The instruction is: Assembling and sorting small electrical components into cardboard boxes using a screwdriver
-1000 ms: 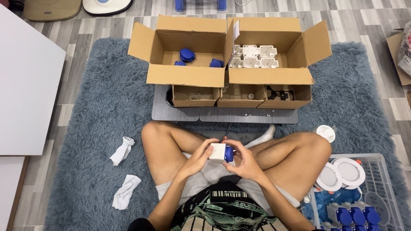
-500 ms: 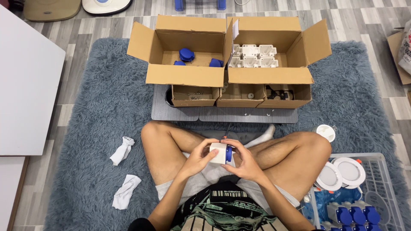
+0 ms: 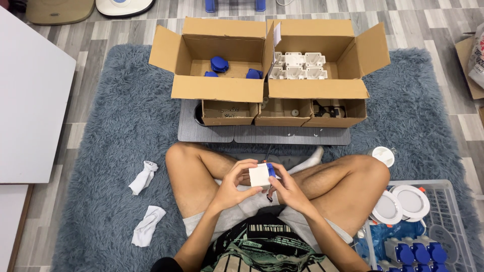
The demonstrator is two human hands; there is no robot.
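Grey rug (image 3: 101, 131), both hands still clasping white-blue box (image 3: 261, 175)

Two open cartons (image 3: 222, 88) (image 3: 317, 88) sit at twelve o'clock, three small boxes (image 3: 282, 112) before them. Rags (image 3: 143, 176) lie at nine, a basket (image 3: 443, 201) at four.

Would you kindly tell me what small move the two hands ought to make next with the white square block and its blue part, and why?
Probably press the blue plastic part flush against the white square plastic block. The left hand and right hand both grip the block above the lap, and the blue piece shows only along its right edge. Whether it is fully seated cannot be told, so a gentle squeeze seems sensible.
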